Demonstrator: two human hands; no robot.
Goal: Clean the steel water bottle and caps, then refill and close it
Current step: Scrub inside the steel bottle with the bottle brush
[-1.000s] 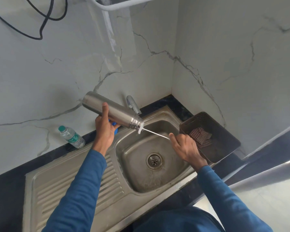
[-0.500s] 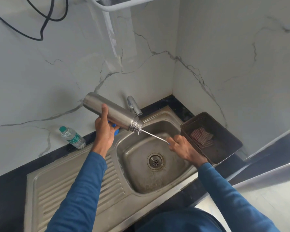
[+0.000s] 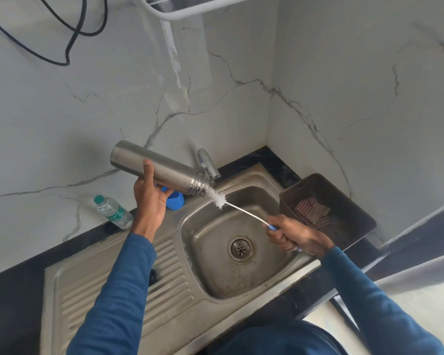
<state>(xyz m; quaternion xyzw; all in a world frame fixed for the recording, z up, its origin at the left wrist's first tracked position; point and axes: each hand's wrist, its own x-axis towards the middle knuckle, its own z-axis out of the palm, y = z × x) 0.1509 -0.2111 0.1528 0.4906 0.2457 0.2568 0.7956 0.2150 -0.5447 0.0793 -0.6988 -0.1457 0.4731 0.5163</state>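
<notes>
- My left grip (image 3: 149, 198) is wrapped round the steel bottle (image 3: 164, 172) at mid-body, with the thumb across its wall. The bottle is tilted, mouth down, over the sink (image 3: 256, 201).
- I judge the bottle rigid, light while empty and slick when wet, so mid-body is the safest hold.
- A blue cap (image 3: 176, 201) sits just below the bottle.
- The brush (image 3: 219, 198) has its bristles at the bottle's mouth, and its thin stem looks springy.
- My right grip (image 3: 290, 235) is clamped on the brush's blue handle.

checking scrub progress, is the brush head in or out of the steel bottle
Mostly out: the brush bristles show outside the steel bottle mouth, only their tip touching it.
</notes>
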